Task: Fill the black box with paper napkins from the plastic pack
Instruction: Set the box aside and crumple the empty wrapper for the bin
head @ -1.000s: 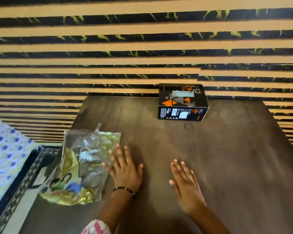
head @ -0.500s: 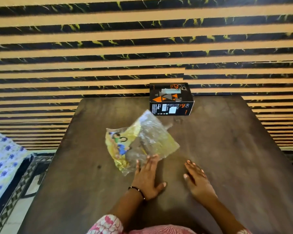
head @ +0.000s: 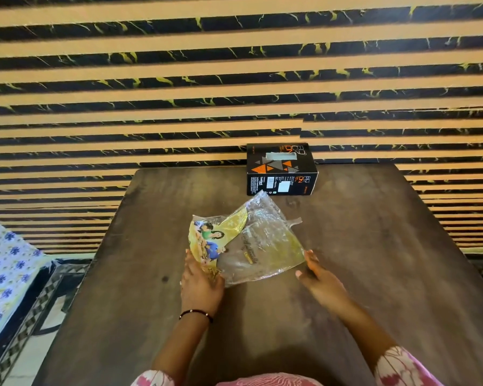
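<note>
The pack, crinkled clear plastic with a yellow printed end, lies flat near the middle of the dark bench. The left hand, a thin black band at its wrist, rests on the pack's near left corner with fingers curled over the printed end; whether it pinches the plastic I cannot tell. The right hand is loosely open, fingertips touching the pack's near right corner, gripping nothing. The box stands at the bench's far edge, against the striped wall, just beyond the pack's far tip, its top slot facing up. A floral bedsheet lies beyond the bench's left edge.
</note>
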A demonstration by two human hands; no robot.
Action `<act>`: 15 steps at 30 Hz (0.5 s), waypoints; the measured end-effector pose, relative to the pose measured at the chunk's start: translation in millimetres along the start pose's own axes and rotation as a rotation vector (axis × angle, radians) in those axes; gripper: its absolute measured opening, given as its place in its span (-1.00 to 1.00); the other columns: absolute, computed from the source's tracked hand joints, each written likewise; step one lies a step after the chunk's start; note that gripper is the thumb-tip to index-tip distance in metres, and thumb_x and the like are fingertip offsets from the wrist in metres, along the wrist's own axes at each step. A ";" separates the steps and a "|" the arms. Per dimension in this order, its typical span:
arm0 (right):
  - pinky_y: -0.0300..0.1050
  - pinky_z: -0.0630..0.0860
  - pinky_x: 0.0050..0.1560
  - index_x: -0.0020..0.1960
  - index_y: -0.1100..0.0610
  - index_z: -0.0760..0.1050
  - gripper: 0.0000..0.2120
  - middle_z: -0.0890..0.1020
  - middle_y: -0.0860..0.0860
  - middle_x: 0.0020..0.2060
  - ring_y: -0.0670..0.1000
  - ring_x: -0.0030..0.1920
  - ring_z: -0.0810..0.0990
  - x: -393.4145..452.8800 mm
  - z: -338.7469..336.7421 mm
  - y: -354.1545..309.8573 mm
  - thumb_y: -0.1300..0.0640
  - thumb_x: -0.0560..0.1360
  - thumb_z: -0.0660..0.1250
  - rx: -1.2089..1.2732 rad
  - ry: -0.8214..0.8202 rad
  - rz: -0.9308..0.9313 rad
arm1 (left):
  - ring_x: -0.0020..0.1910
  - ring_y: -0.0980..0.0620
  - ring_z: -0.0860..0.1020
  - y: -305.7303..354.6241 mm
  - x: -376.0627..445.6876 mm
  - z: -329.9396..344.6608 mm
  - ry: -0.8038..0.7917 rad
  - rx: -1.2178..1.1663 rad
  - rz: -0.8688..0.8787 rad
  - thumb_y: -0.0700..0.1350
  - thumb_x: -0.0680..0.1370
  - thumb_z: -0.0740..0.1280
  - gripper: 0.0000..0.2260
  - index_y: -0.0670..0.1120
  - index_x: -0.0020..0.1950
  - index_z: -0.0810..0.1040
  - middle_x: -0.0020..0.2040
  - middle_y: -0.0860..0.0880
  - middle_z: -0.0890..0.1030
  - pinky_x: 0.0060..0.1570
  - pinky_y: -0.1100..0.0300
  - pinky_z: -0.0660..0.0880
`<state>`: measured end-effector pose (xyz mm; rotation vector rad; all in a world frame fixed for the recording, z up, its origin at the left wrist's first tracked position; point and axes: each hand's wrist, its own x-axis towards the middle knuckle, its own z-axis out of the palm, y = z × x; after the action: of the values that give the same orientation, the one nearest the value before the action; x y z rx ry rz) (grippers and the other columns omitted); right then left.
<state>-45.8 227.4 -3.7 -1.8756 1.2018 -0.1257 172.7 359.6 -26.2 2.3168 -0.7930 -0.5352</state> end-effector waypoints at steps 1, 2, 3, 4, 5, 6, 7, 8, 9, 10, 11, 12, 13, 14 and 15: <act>-0.15 0.00 0.47 0.50 0.11 0.08 -0.45 0.07 -0.02 0.52 -0.04 0.51 0.04 3.9 2.2 -3.5 0.02 0.57 0.17 -0.011 -0.015 0.013 | 0.36 -0.30 0.28 -1.2 0.3 0.4 -0.024 0.003 0.018 -0.12 0.41 0.39 -0.19 -0.21 0.48 -0.06 0.42 -0.30 0.27 0.33 -0.17 0.26; -0.14 0.03 0.46 0.47 0.13 0.16 -0.50 0.13 0.01 0.51 -0.02 0.50 0.09 7.6 4.6 -6.5 0.04 0.58 0.16 0.008 -0.022 0.022 | 0.36 -0.28 0.30 -0.1 -1.4 1.2 -0.042 0.008 0.041 -0.12 0.41 0.39 -0.21 -0.21 0.48 -0.02 0.41 -0.29 0.28 0.33 -0.17 0.27; -0.14 0.04 0.45 0.43 0.15 0.25 -0.56 0.20 0.04 0.49 -0.01 0.49 0.14 9.9 7.0 -9.3 0.07 0.58 0.17 0.063 -0.025 0.031 | 0.37 -0.26 0.28 0.1 -2.7 4.8 -0.054 0.014 0.069 -0.12 0.41 0.38 -0.22 -0.20 0.48 -0.01 0.42 -0.27 0.26 0.33 -0.17 0.27; -0.15 0.05 0.45 0.39 0.15 0.33 -0.60 0.26 0.05 0.47 0.00 0.47 0.19 11.2 9.0 -12.2 0.09 0.58 0.18 0.142 -0.029 0.048 | 0.38 -0.25 0.27 3.8 -6.0 7.1 -0.065 0.014 0.096 -0.11 0.41 0.37 -0.23 -0.19 0.48 -0.02 0.43 -0.25 0.23 0.34 -0.16 0.27; -0.15 0.07 0.45 0.36 0.14 0.38 -0.63 0.31 0.05 0.45 0.00 0.46 0.22 10.6 11.2 -15.4 0.09 0.58 0.18 0.222 -0.039 0.075 | 0.37 -0.24 0.28 6.3 -9.2 10.0 -0.079 0.006 0.121 -0.09 0.40 0.36 -0.21 -0.17 0.49 -0.03 0.44 -0.24 0.22 0.32 -0.16 0.29; -0.15 0.10 0.43 0.34 0.12 0.40 -0.64 0.34 0.02 0.42 0.00 0.44 0.26 9.5 13.2 -18.2 0.06 0.58 0.17 0.290 -0.054 0.104 | 0.35 -0.23 0.31 8.4 -12.1 13.9 -0.095 -0.009 0.145 -0.03 0.38 0.34 -0.18 -0.14 0.49 -0.05 0.43 -0.22 0.24 0.29 -0.17 0.33; -0.15 0.14 0.41 0.34 0.09 0.41 -0.64 0.38 -0.01 0.40 0.00 0.43 0.29 6.7 15.3 -21.4 0.04 0.58 0.16 0.338 -0.073 0.132 | 0.33 -0.21 0.34 9.2 -14.4 18.9 -0.118 -0.020 0.169 0.05 0.34 0.32 -0.15 -0.12 0.50 -0.04 0.42 -0.21 0.27 0.26 -0.18 0.35; -0.16 0.17 0.38 0.34 0.08 0.41 -0.64 0.41 -0.02 0.38 0.00 0.41 0.31 3.3 17.8 -24.8 0.02 0.58 0.15 0.371 -0.087 0.149 | 0.33 -0.19 0.35 10.9 -17.0 23.8 -0.150 -0.027 0.193 0.13 0.31 0.30 -0.13 -0.11 0.49 -0.01 0.42 -0.19 0.29 0.26 -0.18 0.35; -0.18 0.20 0.35 0.33 0.07 0.42 -0.64 0.43 -0.02 0.37 0.00 0.39 0.34 0.2 21.6 -27.1 0.01 0.58 0.15 0.395 -0.098 0.150 | 0.34 -0.15 0.35 12.4 -18.7 29.3 -0.174 -0.030 0.226 0.21 0.29 0.29 -0.12 -0.11 0.49 0.04 0.42 -0.15 0.31 0.28 -0.18 0.33; -0.21 0.22 0.31 0.32 0.08 0.43 -0.65 0.44 0.00 0.36 -0.01 0.38 0.36 -3.4 26.0 -30.2 0.02 0.58 0.14 0.417 -0.111 0.143 | 0.36 -0.10 0.34 14.7 -20.4 33.9 -0.204 -0.041 0.259 0.26 0.27 0.27 -0.11 -0.10 0.48 0.08 0.43 -0.11 0.31 0.30 -0.16 0.31; -0.26 0.25 0.26 0.32 0.12 0.43 -0.65 0.46 0.04 0.35 0.00 0.36 0.38 -7.3 31.3 -33.1 0.05 0.59 0.14 0.433 -0.123 0.135 | 0.38 -0.06 0.32 18.3 -21.8 36.6 -0.239 -0.054 0.287 0.30 0.25 0.24 -0.11 -0.08 0.48 0.10 0.44 -0.08 0.31 0.34 -0.13 0.28; -0.35 0.28 0.19 0.31 0.21 0.43 -0.66 0.47 0.10 0.33 0.03 0.34 0.41 -11.4 37.6 -35.9 0.11 0.59 0.13 0.456 -0.134 0.123 | 0.39 -0.02 0.31 22.6 -23.4 37.2 -0.274 -0.066 0.320 0.33 0.24 0.21 -0.11 -0.07 0.48 0.11 0.44 -0.04 0.31 0.37 -0.06 0.25; -0.46 0.33 0.08 0.29 0.30 0.42 -0.67 0.49 0.18 0.29 0.07 0.28 0.47 -15.3 43.6 -38.4 0.18 0.59 0.11 0.490 -0.141 0.115 | 0.38 0.03 0.31 24.5 -23.9 37.8 -0.304 -0.074 0.359 0.34 0.25 0.17 -0.12 -0.05 0.47 0.12 0.42 0.00 0.32 0.38 0.07 0.24; -0.54 0.37 -0.05 0.25 0.38 0.43 -0.69 0.52 0.23 0.24 0.07 0.17 0.53 -19.1 48.1 -39.7 0.24 0.59 0.11 0.539 -0.143 0.116 | 0.33 0.09 0.32 27.5 -26.0 37.1 -0.325 -0.081 0.403 0.35 0.26 0.15 -0.17 0.00 0.46 0.15 0.37 0.06 0.34 0.32 0.24 0.24; -0.55 0.41 -0.12 0.21 0.38 0.45 -0.72 0.54 0.22 0.20 -0.01 0.04 0.56 -21.9 51.7 -39.6 0.29 0.57 0.12 0.608 -0.150 0.129 | 0.27 0.15 0.34 28.5 -27.9 36.1 -0.325 -0.094 0.443 0.34 0.28 0.14 -0.24 0.07 0.43 0.19 0.30 0.11 0.35 0.23 0.35 0.24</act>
<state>-4.2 281.9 0.7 -1.2529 1.0306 -0.2446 121.1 344.6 -28.6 1.9070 -1.3594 -0.7334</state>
